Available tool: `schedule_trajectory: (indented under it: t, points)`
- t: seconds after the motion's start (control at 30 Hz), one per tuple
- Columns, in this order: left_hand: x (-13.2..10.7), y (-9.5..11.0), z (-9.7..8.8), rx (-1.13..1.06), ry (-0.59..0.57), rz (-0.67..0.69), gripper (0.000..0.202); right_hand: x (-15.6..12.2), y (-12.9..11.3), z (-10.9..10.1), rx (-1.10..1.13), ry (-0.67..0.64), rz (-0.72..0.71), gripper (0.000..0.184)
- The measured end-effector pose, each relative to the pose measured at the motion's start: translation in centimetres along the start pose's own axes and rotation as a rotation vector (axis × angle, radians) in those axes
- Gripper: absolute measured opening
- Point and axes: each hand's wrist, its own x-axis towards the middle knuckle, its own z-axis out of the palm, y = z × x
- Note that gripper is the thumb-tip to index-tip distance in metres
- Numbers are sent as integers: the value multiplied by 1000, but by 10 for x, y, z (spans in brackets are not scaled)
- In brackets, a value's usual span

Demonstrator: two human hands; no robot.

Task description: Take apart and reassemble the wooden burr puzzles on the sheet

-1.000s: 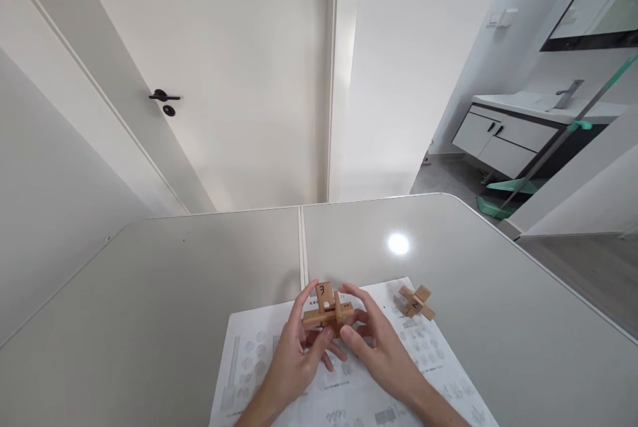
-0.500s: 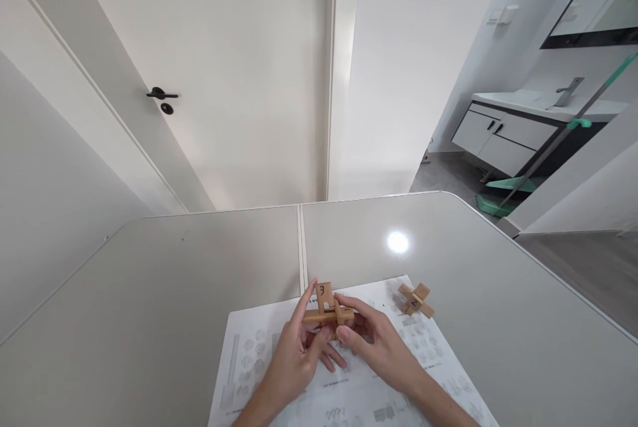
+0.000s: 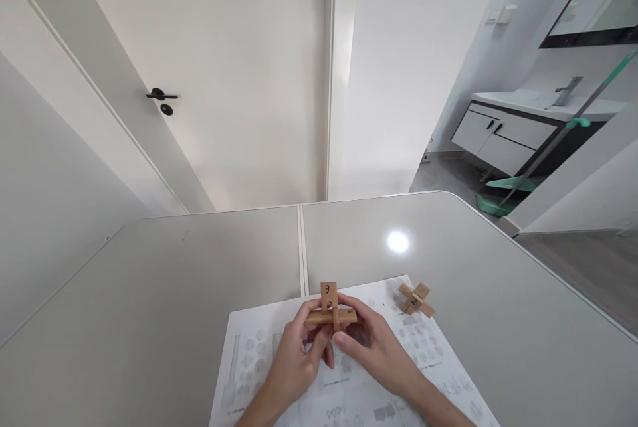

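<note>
Wooden block assembly (image 3: 335,316) | between left hand (image 3: 298,355) and right hand (image 3: 383,348) | both pinching it (over printed paper (image 3: 359,384))

We look through one camera worn on the head, facing forward and tilted down over the table (image 3: 149,294), whose far edge crosses mid-frame. Near us, low in the centre, are the left hand (image 3: 298,355) and right hand (image 3: 381,346); the sheet (image 3: 306,407) under them runs off the bottom edge. The door (image 3: 239,82) stands farther back, upper left, the sink (image 3: 533,101) farther still, upper right.
</note>
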Motion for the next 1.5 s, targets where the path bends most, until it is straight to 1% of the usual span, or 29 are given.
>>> schedule_trajectory:
  t: [0.07, 0.13, 0.2, 0.3, 0.47, 0.6, 0.73, 0.83, 0.93, 1.03, 1.17, 1.33, 1.43, 1.5]
  points:
    - [-1, 0, 0, -16, -7, -7, 65, 0, -3, 1, 20, -20, -6, 59]
    - [-2, 1, 1, -37, -17, -17, 76, -1, -4, 1, 25, -11, -5, 60]
    - [-3, 2, 1, -30, -33, -29, 81, 0, -3, 1, 21, 7, -2, 60]
    - [-3, 2, 1, 16, -55, -49, 82, 0, 0, -2, -1, 23, -6, 59]
    - [-6, -3, -2, 61, -145, -44, 84, -1, 3, -5, -61, -24, 7, 54]
    - [-6, -5, -3, 82, -172, -50, 92, -2, 2, -5, -16, -31, -21, 59]
    - [-6, -6, -1, 120, -186, -90, 87, -2, 1, -4, -3, -40, -27, 62]
    - [-6, -6, 0, 81, -201, -107, 85, -1, 1, -3, -41, -35, -32, 61]
    - [-5, -6, 0, 48, -192, -102, 87, -1, 2, -3, -86, -5, -40, 61]
    - [-3, -6, 1, 56, -184, -88, 86, -1, 4, -3, -165, 66, -36, 60]
    - [-1, -3, 1, 54, -190, -111, 86, 0, 0, -4, -204, 135, -7, 59]
    - [-1, -3, 5, 48, -141, -95, 85, 1, -5, -6, -226, 147, 0, 57]
    - [-1, -5, 6, 71, -106, -69, 86, 2, -6, -7, -261, 174, -33, 57]
    - [-1, -5, 7, 85, -98, -53, 87, 2, -9, -7, -255, 158, -65, 56]
